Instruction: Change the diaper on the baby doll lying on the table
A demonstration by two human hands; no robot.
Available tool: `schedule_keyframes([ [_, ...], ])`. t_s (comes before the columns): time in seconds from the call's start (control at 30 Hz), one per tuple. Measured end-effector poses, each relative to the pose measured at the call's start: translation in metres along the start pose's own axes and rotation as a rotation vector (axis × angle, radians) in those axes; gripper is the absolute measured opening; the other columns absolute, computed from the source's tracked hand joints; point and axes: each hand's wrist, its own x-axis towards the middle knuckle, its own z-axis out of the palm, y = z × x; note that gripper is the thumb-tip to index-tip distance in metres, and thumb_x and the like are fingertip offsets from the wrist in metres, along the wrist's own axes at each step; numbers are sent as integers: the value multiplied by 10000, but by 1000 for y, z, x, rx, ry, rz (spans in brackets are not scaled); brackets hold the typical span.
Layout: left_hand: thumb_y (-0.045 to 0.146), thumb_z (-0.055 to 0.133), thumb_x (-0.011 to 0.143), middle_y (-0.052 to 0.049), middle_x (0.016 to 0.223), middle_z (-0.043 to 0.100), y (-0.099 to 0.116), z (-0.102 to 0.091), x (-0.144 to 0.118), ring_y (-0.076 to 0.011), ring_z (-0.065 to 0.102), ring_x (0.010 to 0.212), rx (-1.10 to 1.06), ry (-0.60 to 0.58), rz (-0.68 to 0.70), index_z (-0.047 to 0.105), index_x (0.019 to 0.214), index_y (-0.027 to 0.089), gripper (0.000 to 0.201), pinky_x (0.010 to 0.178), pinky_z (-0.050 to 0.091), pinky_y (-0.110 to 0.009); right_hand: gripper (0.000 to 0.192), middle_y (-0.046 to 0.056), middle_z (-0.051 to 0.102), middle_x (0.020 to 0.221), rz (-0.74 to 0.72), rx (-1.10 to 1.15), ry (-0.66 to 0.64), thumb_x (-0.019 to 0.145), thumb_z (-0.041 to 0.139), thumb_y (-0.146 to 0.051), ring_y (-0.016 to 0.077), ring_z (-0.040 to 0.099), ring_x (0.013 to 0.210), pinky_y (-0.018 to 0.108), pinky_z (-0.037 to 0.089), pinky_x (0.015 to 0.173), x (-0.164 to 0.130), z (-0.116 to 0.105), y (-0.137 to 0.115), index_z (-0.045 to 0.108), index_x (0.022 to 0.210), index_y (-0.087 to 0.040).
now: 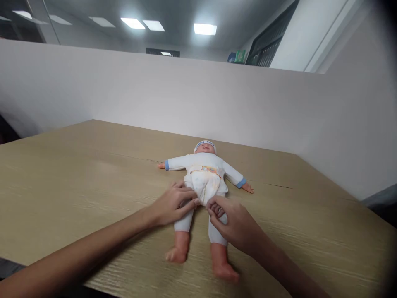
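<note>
A baby doll [203, 163] lies on its back on the wooden table [77, 174], head away from me, arms spread, bare feet toward me. It wears a white top, a white cap, white leggings and a diaper [204, 184] with a coloured waistband. My left hand [172, 205] rests on the doll's left thigh, fingertips pinching at the lower edge of the diaper. My right hand [235, 223] covers the other thigh, its fingers curled and pinching at the diaper's crotch edge. The two hands nearly meet between the doll's legs.
A plain white partition wall [155, 95] runs behind the table and along its right side. The table's near edge [124, 289] cuts across the bottom of the view. Ceiling lights show above the partition.
</note>
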Motion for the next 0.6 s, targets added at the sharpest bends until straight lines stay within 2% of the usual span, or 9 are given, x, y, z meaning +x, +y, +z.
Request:
schedule_keyframes([
  [0.07,450,489,1099,-55,965,741,-3,6,1,-286,605,1001,58,28,-43,661,954,237,310,933,412,-440,63,-4,699,823,67,-82,29,954,607,-244,202,661,757,334,467,704,-8,1,9,657,920,-261],
  [0.17,477,615,1029,-48,936,711,-8,15,7,-277,619,962,32,119,-124,584,933,234,263,889,429,-417,117,5,716,811,123,-172,92,994,625,-323,213,667,743,343,437,691,-6,6,15,653,904,-253],
  [0.33,529,725,940,-47,901,678,-13,28,11,-269,608,888,-58,201,-244,539,917,238,346,787,442,-376,219,55,703,868,82,-379,177,1034,643,-379,251,633,788,364,400,682,-2,25,11,603,870,-239],
  [0.43,516,720,948,-39,860,680,-14,31,10,-271,589,916,-79,184,-220,565,863,236,332,809,435,-372,178,80,694,947,50,-407,183,1064,595,-305,277,627,886,385,445,758,-3,35,13,631,907,-229],
  [0.6,451,680,987,-22,827,677,-12,29,9,-256,553,932,-135,169,-191,554,782,229,327,852,421,-371,145,90,666,1033,38,-313,200,1067,548,-210,281,615,973,415,509,871,-7,40,19,679,1005,-209],
])
